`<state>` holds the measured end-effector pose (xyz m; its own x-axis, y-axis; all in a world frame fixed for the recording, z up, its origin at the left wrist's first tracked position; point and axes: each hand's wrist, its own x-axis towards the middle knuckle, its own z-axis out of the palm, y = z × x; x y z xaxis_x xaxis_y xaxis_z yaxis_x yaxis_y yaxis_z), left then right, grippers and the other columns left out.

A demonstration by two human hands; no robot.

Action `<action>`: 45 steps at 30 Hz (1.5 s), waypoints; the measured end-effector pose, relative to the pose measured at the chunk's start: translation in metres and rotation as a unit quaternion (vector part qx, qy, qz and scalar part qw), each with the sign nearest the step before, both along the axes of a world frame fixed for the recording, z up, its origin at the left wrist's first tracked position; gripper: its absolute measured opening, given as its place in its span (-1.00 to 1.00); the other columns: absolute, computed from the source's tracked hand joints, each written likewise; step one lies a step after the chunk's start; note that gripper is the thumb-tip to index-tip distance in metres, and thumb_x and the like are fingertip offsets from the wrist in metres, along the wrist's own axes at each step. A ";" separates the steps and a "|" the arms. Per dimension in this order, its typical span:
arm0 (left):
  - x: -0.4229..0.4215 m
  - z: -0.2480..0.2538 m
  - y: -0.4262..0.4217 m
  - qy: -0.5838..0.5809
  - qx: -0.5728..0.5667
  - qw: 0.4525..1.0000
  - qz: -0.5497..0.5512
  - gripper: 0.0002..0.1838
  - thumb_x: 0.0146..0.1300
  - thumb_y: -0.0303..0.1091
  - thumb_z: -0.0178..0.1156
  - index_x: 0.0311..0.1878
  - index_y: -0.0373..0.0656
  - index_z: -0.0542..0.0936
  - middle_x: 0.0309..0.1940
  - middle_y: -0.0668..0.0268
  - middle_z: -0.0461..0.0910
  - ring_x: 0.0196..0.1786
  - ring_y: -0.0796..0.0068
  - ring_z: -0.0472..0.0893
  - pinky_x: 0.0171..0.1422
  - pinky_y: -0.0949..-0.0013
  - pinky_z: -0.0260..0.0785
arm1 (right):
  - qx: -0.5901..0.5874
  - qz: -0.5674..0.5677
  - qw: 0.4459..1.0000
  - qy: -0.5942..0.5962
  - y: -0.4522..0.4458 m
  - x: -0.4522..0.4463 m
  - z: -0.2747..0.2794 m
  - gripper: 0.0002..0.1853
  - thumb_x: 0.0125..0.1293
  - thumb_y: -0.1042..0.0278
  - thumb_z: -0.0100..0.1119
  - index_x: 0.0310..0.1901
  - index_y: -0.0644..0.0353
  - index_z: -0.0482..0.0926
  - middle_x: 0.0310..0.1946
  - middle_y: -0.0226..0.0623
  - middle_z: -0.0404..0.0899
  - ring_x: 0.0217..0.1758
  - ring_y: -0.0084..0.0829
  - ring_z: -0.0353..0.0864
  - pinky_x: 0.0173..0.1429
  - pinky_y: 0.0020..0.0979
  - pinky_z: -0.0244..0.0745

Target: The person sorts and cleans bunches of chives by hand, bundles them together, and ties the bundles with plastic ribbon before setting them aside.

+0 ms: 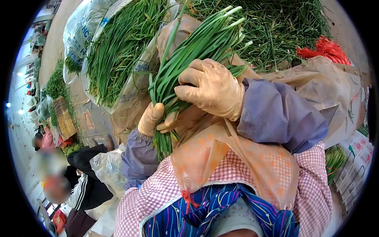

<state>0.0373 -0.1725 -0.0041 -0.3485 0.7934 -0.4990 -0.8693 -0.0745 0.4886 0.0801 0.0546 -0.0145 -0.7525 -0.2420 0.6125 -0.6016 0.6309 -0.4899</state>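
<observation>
A bundle of long green stalks (177,65) with pale ends lies slantwise across my lap, the pale ends pointing up and right. My left hand (158,119), in a tan glove, is wrapped round the leafy lower end, with leaves hanging below it. My right hand (211,87), gloved as well, lies on the middle of the bundle with its fingers bent against the stalks; its fingertips touch the leaves. Beneath the hands is a translucent brownish plastic sheet (312,83).
At upper left, an open plastic bag holds more green stalks (122,47), beside another filled bag (81,35). Loose greens (272,31) are heaped at the top. Red ties (325,50) lie upper right. A co-worker (87,185) sits at lower left. A tied bunch (334,162) is at right.
</observation>
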 end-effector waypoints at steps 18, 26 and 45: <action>0.000 -0.061 -0.039 -0.012 0.041 0.998 -0.055 -0.52 0.35 -0.15 0.14 0.15 -0.32 0.37 -0.79 0.51 0.27 -0.79 0.72 0.16 -0.72 0.61 0.00 | -0.263 -0.434 0.834 -0.214 0.226 0.039 -0.058 -0.72 0.31 0.18 0.23 -0.07 0.18 0.58 -0.46 -0.49 0.53 -0.40 -0.64 0.46 -0.30 -0.49 0.40; 0.000 -0.067 -0.047 -0.029 0.060 0.996 -0.065 -0.48 0.35 -0.22 0.14 0.25 -0.30 0.29 -0.80 0.52 0.24 -0.79 0.72 0.15 -0.72 0.61 0.00 | -0.533 -0.114 0.679 -0.492 0.108 0.016 -0.021 -0.77 0.30 0.23 0.20 -0.14 0.19 0.57 -0.68 -0.48 0.48 -0.75 -0.77 0.22 -0.72 -0.67 0.00; 0.002 -0.069 -0.048 -0.018 0.025 0.996 -0.086 -0.46 0.27 -0.11 0.21 0.10 -0.40 0.39 -0.82 0.52 0.25 -0.79 0.73 0.14 -0.71 0.59 -0.05 | -0.566 -0.120 0.660 -0.478 0.099 0.015 -0.008 -0.81 0.29 0.31 0.18 -0.14 0.20 0.58 -0.66 -0.43 0.51 -0.75 -0.76 0.24 -0.71 -0.68 0.01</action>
<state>0.0390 -0.2207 -0.0733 -0.1880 0.8636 -0.4677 -0.8885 0.0534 0.4557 0.0954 0.1537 -0.0225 -0.8599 0.1599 -0.4848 0.3754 -0.4454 -0.8128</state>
